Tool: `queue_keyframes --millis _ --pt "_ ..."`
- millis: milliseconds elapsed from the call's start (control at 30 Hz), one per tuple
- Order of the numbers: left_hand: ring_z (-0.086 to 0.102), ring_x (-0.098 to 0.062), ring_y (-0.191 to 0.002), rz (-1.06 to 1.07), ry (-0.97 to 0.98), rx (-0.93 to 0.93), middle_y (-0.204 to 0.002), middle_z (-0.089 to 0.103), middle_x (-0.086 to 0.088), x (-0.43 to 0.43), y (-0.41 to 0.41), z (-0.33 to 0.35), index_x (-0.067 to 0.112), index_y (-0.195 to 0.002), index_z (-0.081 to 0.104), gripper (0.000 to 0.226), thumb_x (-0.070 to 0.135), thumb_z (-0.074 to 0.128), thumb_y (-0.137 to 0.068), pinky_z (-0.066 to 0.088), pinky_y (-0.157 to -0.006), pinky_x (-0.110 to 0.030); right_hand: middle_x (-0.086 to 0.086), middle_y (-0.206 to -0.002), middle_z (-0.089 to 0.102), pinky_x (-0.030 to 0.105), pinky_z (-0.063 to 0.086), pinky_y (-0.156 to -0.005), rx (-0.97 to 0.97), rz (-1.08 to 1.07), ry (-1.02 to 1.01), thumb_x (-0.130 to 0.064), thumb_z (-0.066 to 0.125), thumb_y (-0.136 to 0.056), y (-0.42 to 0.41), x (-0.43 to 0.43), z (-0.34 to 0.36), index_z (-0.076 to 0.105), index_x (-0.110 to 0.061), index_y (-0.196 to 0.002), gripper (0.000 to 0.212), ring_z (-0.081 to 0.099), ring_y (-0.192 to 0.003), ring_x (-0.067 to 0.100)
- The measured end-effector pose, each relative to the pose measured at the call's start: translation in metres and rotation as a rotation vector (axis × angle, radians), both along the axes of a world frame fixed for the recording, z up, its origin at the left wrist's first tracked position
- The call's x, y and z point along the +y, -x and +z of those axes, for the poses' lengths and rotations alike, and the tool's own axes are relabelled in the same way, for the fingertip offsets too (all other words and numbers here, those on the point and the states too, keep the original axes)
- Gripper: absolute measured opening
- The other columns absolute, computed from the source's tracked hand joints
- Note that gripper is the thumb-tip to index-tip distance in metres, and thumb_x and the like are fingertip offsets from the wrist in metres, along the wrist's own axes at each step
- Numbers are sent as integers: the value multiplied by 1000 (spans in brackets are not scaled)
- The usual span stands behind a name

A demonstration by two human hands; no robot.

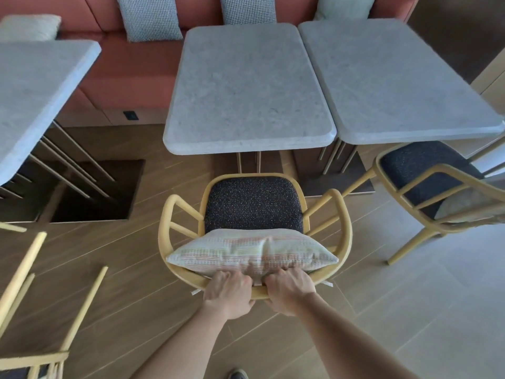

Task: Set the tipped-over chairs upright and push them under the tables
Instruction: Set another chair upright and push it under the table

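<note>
Here, both hands (259,291) gripping upright chair (252,203), short of table edge (246,146)

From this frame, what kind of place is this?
Likely a cafe or restaurant seating area: a long upholstered bench with cushions, small stone-topped tables in a row, and matching armchairs facing them.

The wood-and-tile floor (153,305) carries three grey tables (246,86) and yellow chairs (254,203).
</note>
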State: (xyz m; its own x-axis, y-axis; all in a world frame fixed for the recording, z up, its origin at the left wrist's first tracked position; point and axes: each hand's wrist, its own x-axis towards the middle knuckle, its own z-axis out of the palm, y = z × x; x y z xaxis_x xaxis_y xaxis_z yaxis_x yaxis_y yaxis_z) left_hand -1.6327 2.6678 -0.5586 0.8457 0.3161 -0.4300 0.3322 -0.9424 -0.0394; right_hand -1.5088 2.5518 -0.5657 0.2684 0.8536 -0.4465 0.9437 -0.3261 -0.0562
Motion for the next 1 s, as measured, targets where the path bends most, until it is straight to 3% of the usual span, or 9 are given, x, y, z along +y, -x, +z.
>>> queue_keyframes --millis 400,533,600,700,767,833,900,1000 --pt "75 -26 -93 -57 -75 -30 -102 77 -4 4 3 -1 24 -111 74 37 55 57 -98 55 -79 -39 6 -104 78 41 52 -86 -21 35 -53 -47 49 -100 0 -1 -3 73 -21 -113 37 74 -96 33" --pt "74 -25 -102 32 61 -56 -112 75 0 0 7 10 30 -119 72 57 75 51 -91 56 -87 -41 1 -113 75 36 47 -78 111 58 -106 -70 50 -93 -7 -12 8 66 -24 -125 58 71 -99 28" --pt "72 -17 -102 149 278 -206 -115 72 11 -2 9 29 33 -120 70 75 90 36 -85 59 -86 -39 -4 -113 76 36 58 -83 397 -59 -209 -79 51 -85 -21 -27 30 64 -30 -129 67 73 -95 19" --pt "71 -8 -108 478 629 -750 -119 69 20 -17 -12 73 40 -117 65 75 94 26 -86 57 -92 -37 -11 -122 76 32 60 -96 880 -504 -650 -78 56 -80 -67 -63 69 69 -28 -129 71 73 -104 0" --pt "67 -14 -120 694 889 -1079 -131 69 11 -36 -47 105 43 -128 61 63 85 32 -90 52 -103 -39 -9 -129 74 32 58 -101 1149 -806 -967 -73 57 -85 -112 -93 97 68 -22 -133 70 72 -115 8" --pt "67 -21 -124 797 1089 -1294 -138 68 6 -68 -96 143 45 -136 58 66 81 32 -88 51 -103 -39 -6 -136 70 38 52 -108 1412 -1001 -1190 -69 49 -94 -164 -136 132 61 -23 -139 65 70 -123 17" --pt "67 -21 -127 777 1232 -1410 -141 68 7 -103 -142 173 44 -140 57 69 81 34 -86 51 -101 -38 -5 -143 66 41 47 -114 1539 -1080 -1336 -67 39 -101 -208 -181 163 54 -25 -148 65 68 -128 18" --pt "67 -19 -128 661 1331 -1445 -139 69 8 -179 -215 208 44 -138 56 66 78 38 -85 50 -104 -38 -6 -151 60 39 44 -115 1413 -1061 -1457 -63 32 -107 -261 -263 213 48 -28 -154 61 62 -135 18"
